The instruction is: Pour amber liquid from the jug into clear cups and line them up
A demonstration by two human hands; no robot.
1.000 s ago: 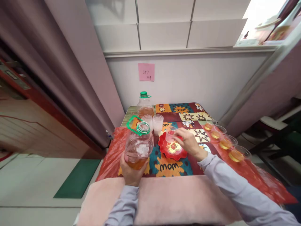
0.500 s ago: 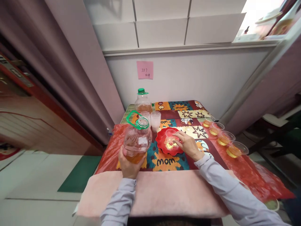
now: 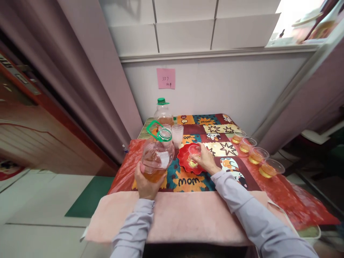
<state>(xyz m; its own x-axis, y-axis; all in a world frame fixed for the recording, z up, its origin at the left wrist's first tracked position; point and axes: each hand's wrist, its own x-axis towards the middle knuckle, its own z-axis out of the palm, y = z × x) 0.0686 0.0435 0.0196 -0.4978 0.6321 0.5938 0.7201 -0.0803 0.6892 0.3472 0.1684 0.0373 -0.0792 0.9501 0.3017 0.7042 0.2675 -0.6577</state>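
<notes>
My left hand point(image 3: 145, 181) grips the base of a clear plastic jug point(image 3: 157, 156) with a green neck ring and handle; amber liquid fills its bottom, and it is held above the table's near left. My right hand point(image 3: 205, 159) has its fingers closed round a small clear plastic cup point(image 3: 194, 150) that stands on a red scalloped plate point(image 3: 186, 161) in the middle of the table. The cup looks empty.
A second green-capped jug point(image 3: 163, 113) stands at the back left, with stacked white cups point(image 3: 177, 135) beside it. Several clear cups of amber liquid point(image 3: 258, 156) line the right side. A patterned cloth point(image 3: 215, 129) and red plastic sheet point(image 3: 285, 193) cover the table; a pink towel point(image 3: 188, 215) lies along the near edge.
My right hand has brought the cup down from above the plate and set it on the plate, shifting slightly left. The jug in my left hand stays about where it was.
</notes>
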